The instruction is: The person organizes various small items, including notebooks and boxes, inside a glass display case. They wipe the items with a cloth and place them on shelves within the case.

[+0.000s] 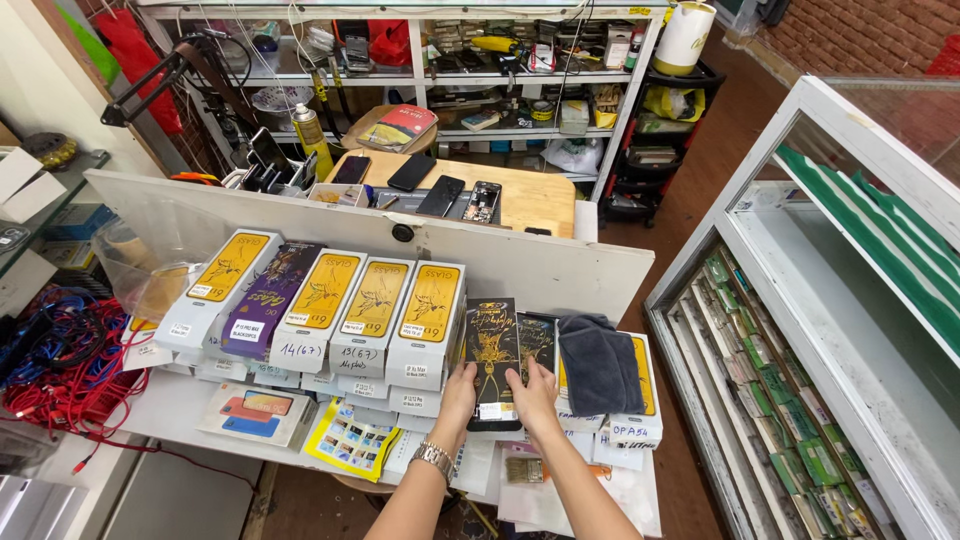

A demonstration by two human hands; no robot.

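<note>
Hands: I see my left hand [458,388] and right hand [533,390] clamped on the black box [491,362], lower centre; tugging it (tight row) could topple the neighbouring white-and-yellow boxes [430,325].

Cluttered white shelving [420,75], wooden worktable [530,190], glass display counter [850,300], brownish floor [710,170], possibly tiled

A flat black box [491,362] with a gold figure printed on its face stands just below the centre of the frame, leaning back slightly, its lower end bearing a white label. It sits in a row of boxes, with a white and yellow box touching its left side and a second dark box behind its right edge.
</note>
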